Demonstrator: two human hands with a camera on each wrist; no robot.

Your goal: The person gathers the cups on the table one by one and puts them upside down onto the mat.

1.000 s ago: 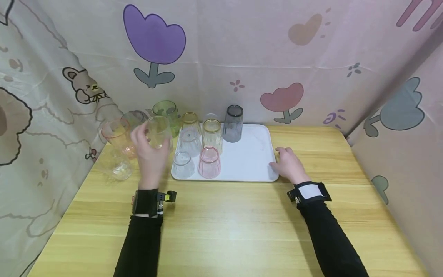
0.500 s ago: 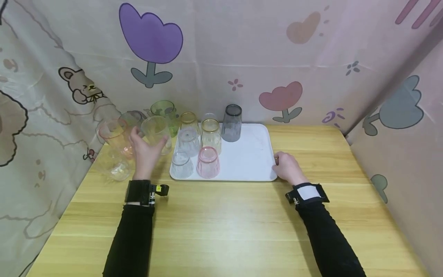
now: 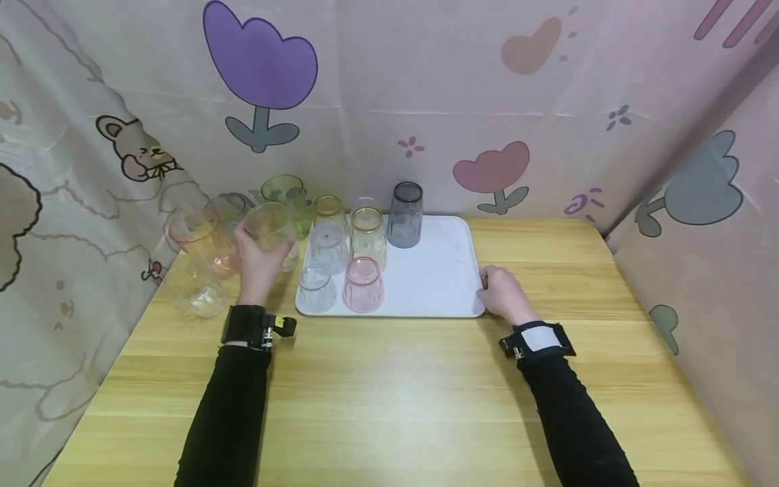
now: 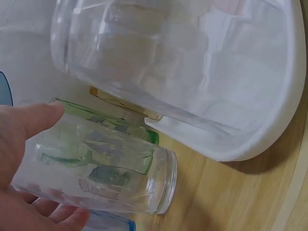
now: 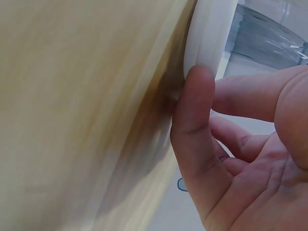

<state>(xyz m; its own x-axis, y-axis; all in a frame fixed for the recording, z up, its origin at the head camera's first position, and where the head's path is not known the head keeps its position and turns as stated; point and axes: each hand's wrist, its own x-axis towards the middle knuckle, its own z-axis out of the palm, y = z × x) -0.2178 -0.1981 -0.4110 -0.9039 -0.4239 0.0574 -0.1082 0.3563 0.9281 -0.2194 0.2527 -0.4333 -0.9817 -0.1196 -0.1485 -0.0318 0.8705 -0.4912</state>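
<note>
My left hand grips a clear ribbed glass, held just left of the white tray. In the left wrist view the same clear glass lies sideways in my left hand, thumb on top, with a green glass behind it. At the tray's front right corner, my right hand has thumb and forefinger closed on the rim. Up close, the thumb presses against the tray rim. Several glasses stand upside down on the tray, among them a pink glass and a grey glass.
Left of the tray stand a green glass, an orange-tinted glass and a clear glass, close to the curtain. Printed cloth walls close in the wooden table at the back and both sides.
My left hand has carried the clear glass slightly farther back and left. My right hand, lying flat beside the tray before, has closed on its front right corner.
</note>
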